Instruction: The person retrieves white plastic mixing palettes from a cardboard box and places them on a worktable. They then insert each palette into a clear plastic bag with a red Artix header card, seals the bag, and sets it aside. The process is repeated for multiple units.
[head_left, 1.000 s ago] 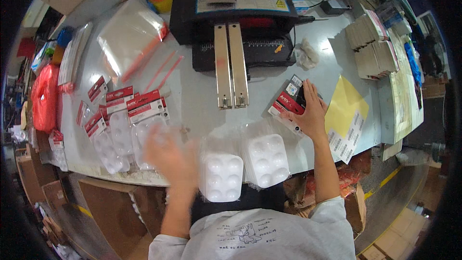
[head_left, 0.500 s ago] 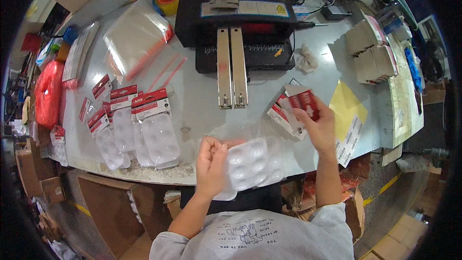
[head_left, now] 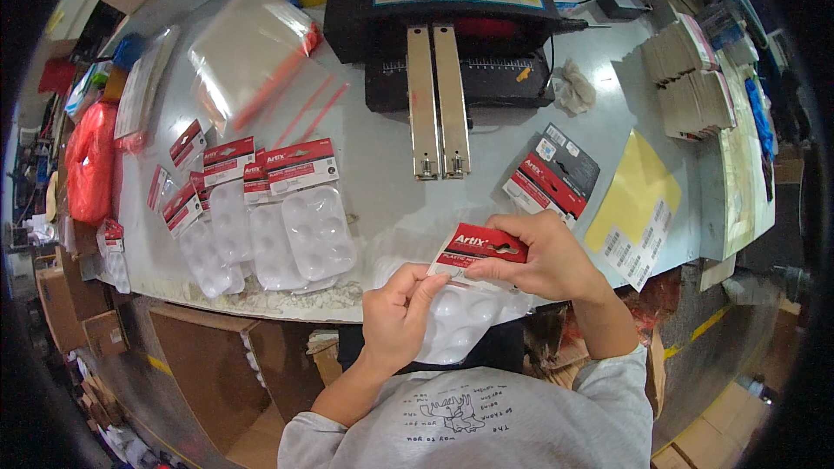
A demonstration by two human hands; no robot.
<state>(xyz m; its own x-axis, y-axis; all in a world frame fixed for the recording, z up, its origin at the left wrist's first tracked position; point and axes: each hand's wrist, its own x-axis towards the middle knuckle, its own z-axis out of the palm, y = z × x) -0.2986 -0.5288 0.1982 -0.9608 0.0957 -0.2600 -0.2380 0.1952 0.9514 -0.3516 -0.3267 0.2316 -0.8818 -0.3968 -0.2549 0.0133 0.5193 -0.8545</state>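
In front of me, close to the table's front edge, a white plastic paint palette (head_left: 458,321) with round wells sits in a clear bag. My left hand (head_left: 395,320) pinches the bag's upper edge at the left. A red and white folded header card (head_left: 486,246) with a hang hole is in my right hand (head_left: 552,259), gripped between thumb and fingers. The card's lower edge meets the top of the bag beside my left thumb. Just beyond my right hand lie more header cards (head_left: 553,175), red and black.
Bagged palettes with cards (head_left: 314,230) lie in a heap at left. Clear bags (head_left: 252,52) are piled behind them. A black machine (head_left: 347,22) with two metal bars (head_left: 439,104) stands at the back. A yellow sheet (head_left: 632,195), barcode labels (head_left: 643,247) and stacked cards (head_left: 695,100) are at right.
My right hand has brought the header card from the card pile to the bag's top edge, beside my left hand. The view has shifted slightly.
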